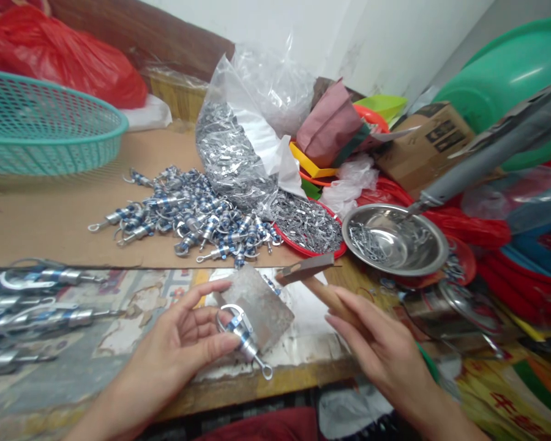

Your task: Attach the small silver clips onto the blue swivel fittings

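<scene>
Left hand [183, 340]: thumb and fingers clamped on one eye-ended metal fitting [244, 337], over the near corner of a metal plate [270, 312]; contact unclear. Left to right: turquoise mesh basket [68, 146], contents unseen; clear plastic bag [239, 153], packed with small metal pieces; red dish [305, 251], heaped with similar pieces; right hand [379, 337], fingers closed round a wooden-handled hammer [310, 268]; steel bowl [404, 269], loose metal parts inside. Fitting: silver, tilted, blue-banded, curved lever above, ring below.

Forearms [123, 383] and fingers [213, 347] are bare; clothing [275, 427] is dark red.
</scene>
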Available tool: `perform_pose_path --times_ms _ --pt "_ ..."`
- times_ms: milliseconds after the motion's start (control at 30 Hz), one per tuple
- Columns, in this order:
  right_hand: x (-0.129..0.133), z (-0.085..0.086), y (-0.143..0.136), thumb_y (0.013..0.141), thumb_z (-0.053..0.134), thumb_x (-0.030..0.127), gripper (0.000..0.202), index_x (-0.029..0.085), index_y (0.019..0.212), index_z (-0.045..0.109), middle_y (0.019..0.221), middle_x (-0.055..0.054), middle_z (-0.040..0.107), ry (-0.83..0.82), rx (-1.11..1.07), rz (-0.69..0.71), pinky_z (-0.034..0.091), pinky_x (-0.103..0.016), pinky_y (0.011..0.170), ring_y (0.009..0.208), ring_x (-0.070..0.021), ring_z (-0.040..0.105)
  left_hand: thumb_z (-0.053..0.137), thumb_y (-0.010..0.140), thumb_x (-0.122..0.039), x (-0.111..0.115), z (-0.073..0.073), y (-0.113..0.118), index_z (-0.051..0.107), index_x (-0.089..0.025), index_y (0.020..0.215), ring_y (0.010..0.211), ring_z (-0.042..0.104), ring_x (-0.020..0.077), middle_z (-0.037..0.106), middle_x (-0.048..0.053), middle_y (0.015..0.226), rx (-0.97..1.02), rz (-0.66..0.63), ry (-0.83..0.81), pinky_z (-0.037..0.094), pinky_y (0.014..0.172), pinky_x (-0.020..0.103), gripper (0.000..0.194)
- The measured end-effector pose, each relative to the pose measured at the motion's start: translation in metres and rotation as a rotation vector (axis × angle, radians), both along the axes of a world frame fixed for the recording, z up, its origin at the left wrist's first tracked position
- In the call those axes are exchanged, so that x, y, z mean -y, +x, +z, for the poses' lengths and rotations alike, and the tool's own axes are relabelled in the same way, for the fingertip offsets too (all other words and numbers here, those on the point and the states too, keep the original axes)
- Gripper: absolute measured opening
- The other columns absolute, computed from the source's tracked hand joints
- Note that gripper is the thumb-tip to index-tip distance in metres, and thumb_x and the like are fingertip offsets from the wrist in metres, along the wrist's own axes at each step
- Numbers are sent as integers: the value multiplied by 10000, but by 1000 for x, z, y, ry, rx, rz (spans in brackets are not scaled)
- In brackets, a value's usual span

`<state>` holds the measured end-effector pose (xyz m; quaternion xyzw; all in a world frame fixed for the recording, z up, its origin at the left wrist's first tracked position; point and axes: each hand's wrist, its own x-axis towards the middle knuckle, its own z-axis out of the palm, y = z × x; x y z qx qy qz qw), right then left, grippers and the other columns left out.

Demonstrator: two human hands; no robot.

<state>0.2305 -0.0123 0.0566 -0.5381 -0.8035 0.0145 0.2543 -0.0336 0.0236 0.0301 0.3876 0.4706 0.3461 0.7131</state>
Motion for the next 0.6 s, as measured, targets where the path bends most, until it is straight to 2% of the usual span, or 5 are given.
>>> perform_pose_path --times_ms 67,167,333,467,600 --pt "6 15 -9 873 483 87 449 223 1298 431 1087 -46 645 71 15 132 469 -185 801 957 -127 618 754 665 -285 1 -1 1 420 -257 1229 825 690 190 701 -23 793 2 1 2 512 748 252 656" --pt "10 24 -17 845 453 15 598 271 1375 351 1049 -38 651 163 16 204 487 -199 740 915 -133 622 765 650 -268 2 -1 1 420 -261 1225 814 690 193 702 -22 796 18 20 -13 517 747 265 670" --pt "10 9 -20 850 390 30 530 227 1342 417 904 -55 668 -41 138 276 508 -232 607 731 -150 636 773 641 -245 2 -2 0 415 -252 1223 801 689 186 710 -15 803 50 26 -13 518 746 262 683" --pt "11 6 -27 843 415 11 566 243 1359 387 919 -62 658 40 75 241 507 -248 645 782 -160 632 767 644 -238 3 -1 2 405 -254 1238 804 685 196 705 -12 798 52 26 -11 523 749 286 695" --pt "4 6 -33 886 404 99 487 252 1348 422 827 -35 653 -160 62 203 514 -245 592 679 -150 630 762 644 -251 4 4 6 429 -251 1231 790 686 199 690 -13 782 34 18 9 526 754 299 674"
